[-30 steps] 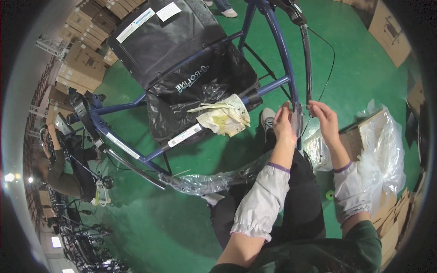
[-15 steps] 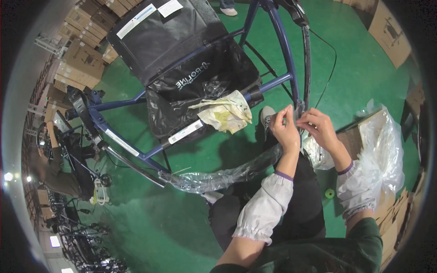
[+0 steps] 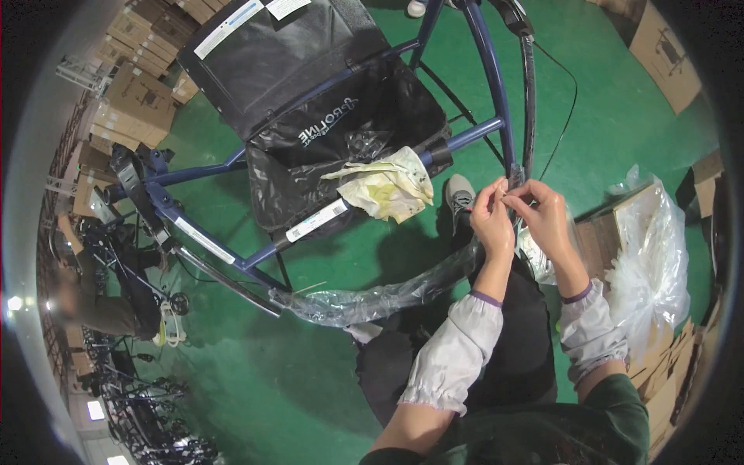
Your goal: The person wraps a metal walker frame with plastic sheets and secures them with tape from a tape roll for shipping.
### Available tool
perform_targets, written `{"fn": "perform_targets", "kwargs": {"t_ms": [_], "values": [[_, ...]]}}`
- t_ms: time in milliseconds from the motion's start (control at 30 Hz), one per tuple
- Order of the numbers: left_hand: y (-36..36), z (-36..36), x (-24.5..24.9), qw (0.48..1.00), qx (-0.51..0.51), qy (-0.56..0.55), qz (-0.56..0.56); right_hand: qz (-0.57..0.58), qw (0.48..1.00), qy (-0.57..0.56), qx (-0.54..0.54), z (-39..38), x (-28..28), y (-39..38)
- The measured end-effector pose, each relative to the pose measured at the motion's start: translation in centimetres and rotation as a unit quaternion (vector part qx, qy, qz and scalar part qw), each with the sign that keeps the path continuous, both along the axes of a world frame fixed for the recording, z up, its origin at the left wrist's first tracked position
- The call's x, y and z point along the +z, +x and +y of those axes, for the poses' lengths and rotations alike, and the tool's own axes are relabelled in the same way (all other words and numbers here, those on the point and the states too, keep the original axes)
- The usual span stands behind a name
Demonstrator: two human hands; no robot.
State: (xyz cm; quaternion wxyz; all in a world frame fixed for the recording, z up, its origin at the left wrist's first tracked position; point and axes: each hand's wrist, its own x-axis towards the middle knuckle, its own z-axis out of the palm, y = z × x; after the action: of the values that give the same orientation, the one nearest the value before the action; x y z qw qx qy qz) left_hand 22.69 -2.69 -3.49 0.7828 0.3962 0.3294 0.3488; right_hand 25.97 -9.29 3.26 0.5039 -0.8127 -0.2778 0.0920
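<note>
At the lower right end of a blue tubular walker frame (image 3: 490, 66), my left hand (image 3: 494, 225) and my right hand (image 3: 547, 221) meet with fingertips pinched together. Whatever lies between the fingertips is too small to make out. Clear plastic film (image 3: 517, 177) wraps the tube end just beyond them. A long clear plastic sleeve (image 3: 372, 302) runs from the frame's lower left end toward my legs. Between the frame's sides hangs a black bag (image 3: 364, 105) with white lettering. A crumpled yellowish cloth or paper (image 3: 391, 186) lies over the front crossbar, which bears a white label (image 3: 316, 220).
To the right stands an open cardboard box (image 3: 598, 240) with a clear plastic bag (image 3: 651, 263) over it. Stacked cartons (image 3: 136, 105) line the upper left. Another person (image 3: 101, 302) is at the left, near more frames. A thin black cable (image 3: 573, 101) loops beside the right tube.
My right hand's fingers have come in against my left hand's fingertips. Both hands stay beside the tube end, and the view has shifted slightly.
</note>
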Motion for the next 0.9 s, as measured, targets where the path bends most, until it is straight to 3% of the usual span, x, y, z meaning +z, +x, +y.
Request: {"fn": "perform_targets", "kwargs": {"t_ms": [100,500,700,900], "values": [[-0.2,0.2,0.3,0.999,-0.001,0.042,0.026,0.059,0.998,0.010,-0.011,0.2,0.3,-0.1],[-0.3,0.5,-0.1,0.982,0.013,0.177,0.062,0.102,0.994,-0.004,-0.026,0.6,1.5,-0.2],[-1.6,0.2,-0.9,0.963,-0.019,0.261,0.069,0.063,0.997,0.028,-0.046,1.0,-0.1,-0.3],[-2.7,1.4,1.3,0.992,-0.107,-0.060,-0.044,-0.099,0.995,0.018,-0.015,1.0,-1.8,-0.4]]}}
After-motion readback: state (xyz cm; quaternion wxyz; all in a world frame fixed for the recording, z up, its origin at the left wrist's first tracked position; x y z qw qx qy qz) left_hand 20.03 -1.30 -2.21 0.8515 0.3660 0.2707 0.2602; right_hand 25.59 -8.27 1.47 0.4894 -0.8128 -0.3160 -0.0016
